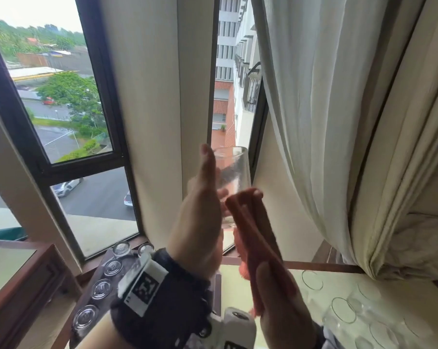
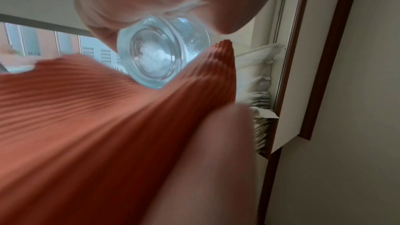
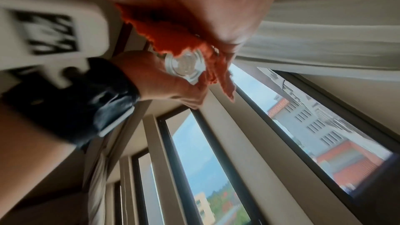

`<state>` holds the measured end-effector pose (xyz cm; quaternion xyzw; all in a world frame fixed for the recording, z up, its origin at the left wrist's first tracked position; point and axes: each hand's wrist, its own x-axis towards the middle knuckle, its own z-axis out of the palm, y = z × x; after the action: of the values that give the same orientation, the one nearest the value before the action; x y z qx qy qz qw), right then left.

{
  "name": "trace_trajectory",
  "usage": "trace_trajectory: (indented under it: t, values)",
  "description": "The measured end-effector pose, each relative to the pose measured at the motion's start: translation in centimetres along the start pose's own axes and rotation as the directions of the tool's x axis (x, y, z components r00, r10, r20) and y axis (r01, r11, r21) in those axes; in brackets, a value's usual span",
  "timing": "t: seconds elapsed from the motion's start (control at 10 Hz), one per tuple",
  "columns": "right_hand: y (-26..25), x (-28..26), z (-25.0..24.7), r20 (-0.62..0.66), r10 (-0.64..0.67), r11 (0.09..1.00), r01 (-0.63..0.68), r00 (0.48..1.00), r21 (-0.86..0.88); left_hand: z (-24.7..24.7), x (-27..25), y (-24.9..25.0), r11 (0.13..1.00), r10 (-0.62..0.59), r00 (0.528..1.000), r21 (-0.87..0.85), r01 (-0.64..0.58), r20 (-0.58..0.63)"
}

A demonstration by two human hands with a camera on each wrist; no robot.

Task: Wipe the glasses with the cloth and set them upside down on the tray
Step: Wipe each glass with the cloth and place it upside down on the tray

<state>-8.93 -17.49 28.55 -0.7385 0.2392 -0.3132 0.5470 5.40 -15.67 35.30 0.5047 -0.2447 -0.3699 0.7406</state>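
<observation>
I hold a clear tumbler [image 1: 234, 172] up in front of the window, tilted, mouth away from me. My left hand [image 1: 204, 197] grips its left side, with one finger stretched up along the wall. My right hand [image 1: 276, 298] holds a folded orange ribbed cloth [image 1: 253, 235] and presses it against the glass's lower right side. In the left wrist view the thick glass base [image 2: 155, 57] shows between the palm and the cloth [image 2: 86, 117]. The right wrist view, blurred, shows the cloth [image 3: 173, 37] over the base [image 3: 186, 66].
A dark tray [image 1: 107, 279] at lower left carries several upside-down glasses [image 1: 101, 289]. Several upright glasses [image 1: 343, 311] stand on the pale table at lower right. A white curtain [image 1: 326, 122] hangs at the right, and window frames stand close behind the hands.
</observation>
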Motion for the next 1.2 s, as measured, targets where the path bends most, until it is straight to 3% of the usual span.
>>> trace_trajectory:
  t: [0.1,0.2,0.3,0.5,0.6,0.7,0.8,0.9,1.0,1.1,1.2]
  values:
    - [2.5,1.6,0.8,-0.088,-0.109,0.95,0.13,0.99,0.284,-1.3,0.8,-0.4,0.995,0.029,0.999,0.095,-0.032,0.031]
    - [1.8,2.6,0.5,-0.118,-0.07,0.947,0.104,0.99,0.305,-0.8,0.2,-1.4,0.987,-0.009,0.997,0.158,-0.003,0.074]
    - [0.4,4.6,-0.7,-0.22,-0.145,0.956,0.194,0.965,0.219,-0.1,-1.2,-2.6,0.984,-0.007,0.994,0.18,-0.014,0.111]
    - [-1.6,5.2,-0.8,-0.204,-0.289,0.935,0.321,0.935,0.148,0.3,-2.0,-3.2,0.976,0.004,0.984,0.214,-0.044,0.18]
    - [1.1,3.3,0.8,-0.089,-0.323,0.945,0.326,0.942,0.025,-0.4,-1.4,-1.8,0.987,0.005,0.996,0.162,-0.019,0.085]
    - [3.2,1.8,2.0,-0.078,-0.056,0.984,0.068,0.995,0.167,-1.2,-0.8,-0.6,0.993,0.066,0.997,0.095,-0.071,0.051]
    - [2.1,2.6,1.7,-0.114,-0.005,0.953,0.039,0.993,0.301,-1.5,-1.0,-1.1,0.985,0.076,0.987,0.142,-0.095,0.139]
    - [0.3,4.5,-0.1,-0.055,-0.01,0.958,0.025,0.998,0.286,-1.1,-1.6,-2.5,0.985,0.069,0.979,0.142,-0.097,0.191]
    - [-1.7,5.5,-0.1,-0.16,-0.206,0.945,0.239,0.965,0.222,-0.6,-2.0,-2.9,0.983,0.068,0.986,0.157,-0.093,0.154]
    - [-1.8,4.7,1.2,-0.129,-0.471,0.872,0.483,0.872,0.081,-0.5,-1.4,-2.6,0.987,0.031,0.994,0.156,-0.048,0.104]
    - [0.0,2.5,1.6,0.045,-0.348,0.937,0.345,0.936,0.059,-1.4,-0.4,-1.5,0.996,0.031,0.999,0.079,-0.028,-0.033]
